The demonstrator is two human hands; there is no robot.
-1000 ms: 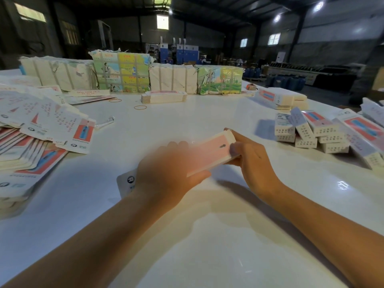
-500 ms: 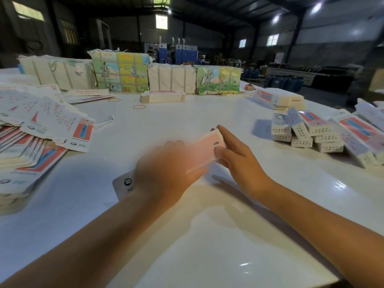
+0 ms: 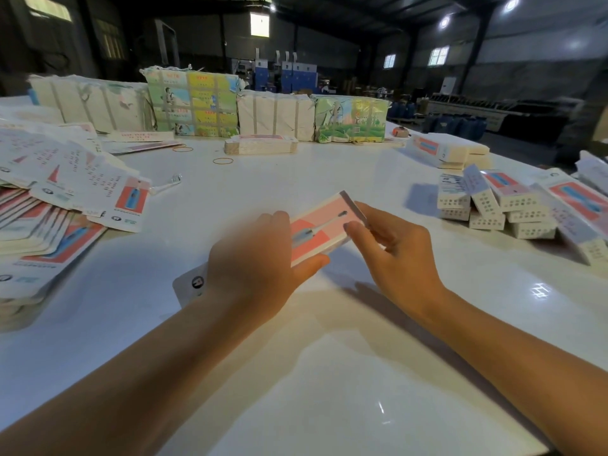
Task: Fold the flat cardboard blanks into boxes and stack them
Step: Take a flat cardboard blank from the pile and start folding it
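Note:
A pink and white carton with a toothbrush picture is held just above the white table at its middle. My left hand grips its near end, thumb under the long edge; a white flap with a round logo pokes out by the wrist. My right hand is at the far end, fingers curled, fingertips at the end flap. Flat printed blanks lie fanned in a heap at the left. Folded boxes are piled at the right.
Wrapped bundles of paper stock line the far edge of the table. A short stack of blanks and two rubber bands lie in front of them. A toothbrush rests by the left heap. More boxes sit far right.
The carton has swung slightly and come into sharper view. My right hand has shifted along its far end, with the fingers now curled at the end flap.

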